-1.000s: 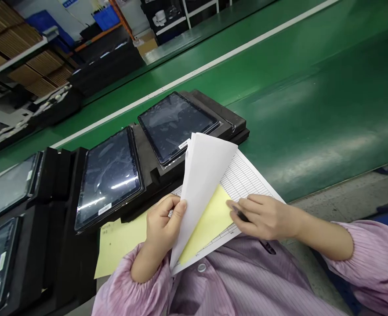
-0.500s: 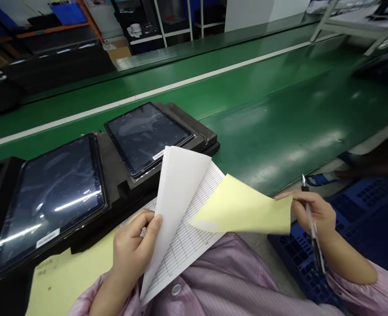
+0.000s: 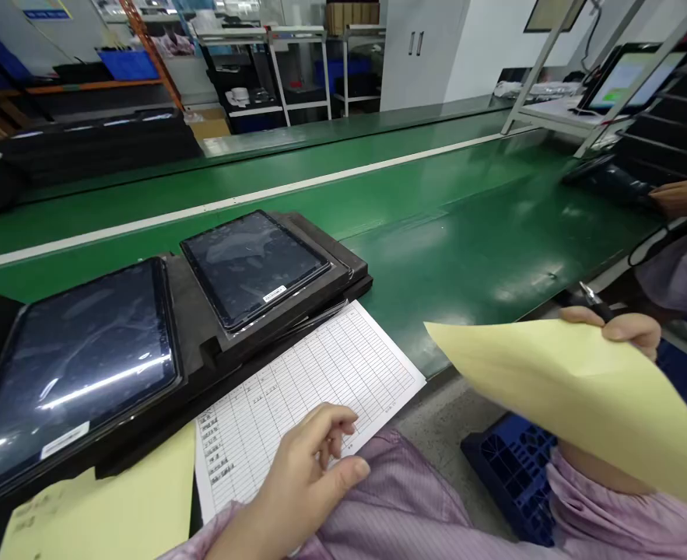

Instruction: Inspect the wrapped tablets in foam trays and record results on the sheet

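Observation:
My right hand [image 3: 615,324] pinches the top edge of a loose yellow sheet [image 3: 576,393] and also holds a pen [image 3: 594,300], lifted off to the right above my lap. My left hand [image 3: 305,482] rests on the lower edge of a white gridded form [image 3: 313,385], fingers loosely curled with nothing in them. The form lies flat, half on the green conveyor edge and half over my lap. Just behind it, two dark tablets [image 3: 254,263] [image 3: 68,354] lie in black foam trays.
A second yellow sheet [image 3: 110,509] lies at the lower left under the foam trays. The green belt [image 3: 471,225] runs off to the right. A blue crate [image 3: 512,467] stands on the floor. Another person's hand [image 3: 678,197] works at the far right.
The yellow sheet has been pulled out from under the white pages and carried right. My left hand has let the lifted white pages drop flat. The view has tilted up.

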{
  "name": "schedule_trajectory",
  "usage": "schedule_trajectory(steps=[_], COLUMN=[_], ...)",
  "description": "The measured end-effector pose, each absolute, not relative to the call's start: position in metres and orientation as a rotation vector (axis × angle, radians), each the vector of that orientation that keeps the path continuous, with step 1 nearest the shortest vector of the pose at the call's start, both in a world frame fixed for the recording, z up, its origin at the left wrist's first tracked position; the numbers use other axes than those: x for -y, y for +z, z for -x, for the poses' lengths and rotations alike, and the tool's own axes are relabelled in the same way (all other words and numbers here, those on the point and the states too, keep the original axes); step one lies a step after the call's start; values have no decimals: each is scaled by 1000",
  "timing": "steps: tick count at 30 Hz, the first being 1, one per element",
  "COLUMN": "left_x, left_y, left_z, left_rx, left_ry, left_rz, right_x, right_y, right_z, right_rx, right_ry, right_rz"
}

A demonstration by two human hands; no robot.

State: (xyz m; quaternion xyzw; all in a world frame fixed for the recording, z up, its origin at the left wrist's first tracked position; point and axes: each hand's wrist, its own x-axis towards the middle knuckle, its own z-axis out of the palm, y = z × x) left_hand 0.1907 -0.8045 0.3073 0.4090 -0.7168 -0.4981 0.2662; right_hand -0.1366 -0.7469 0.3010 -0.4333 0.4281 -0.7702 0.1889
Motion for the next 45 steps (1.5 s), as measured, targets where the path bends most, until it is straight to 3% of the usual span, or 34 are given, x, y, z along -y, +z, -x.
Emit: schedule_trajectory(steps=[5, 11, 14, 17, 19, 22, 25, 35, 45], left_x=[800, 790, 783, 780, 778, 776, 774, 772, 773], left_y=[308, 318, 316, 310, 307, 303, 301, 290, 294], left_z=[-162, -171, -188, -202, -207, -207, -204, -212, -200], left_rx=[1518, 1040, 971, 905, 855, 851, 882, 1051, 1103], left_ry=[-1769, -2273, -2128, -1923, -1864, -1872, -1916, -1924, -1751], left_rz=[-1047, -846, -961, -1044, -1065, -1005, -841, -696, -980], right_x=[781, 831, 846, 845, 830, 798, 779, 776, 775], right_y=[329, 316, 318, 326, 329, 326, 317, 310, 299], right_z=[90, 38, 38, 38, 29, -1, -31, -39, -38], right_rx=[-1108, -994, -1145, -1324, -1369, -1253, -1149, -1115, -1063], right_ry=[-2125, -1840, -1772, -2100, -2265, -1748, -1435, -1318, -1444], right_rz=[1258, 1262, 1182, 1113, 1303, 2114, 2428, 2108, 2733])
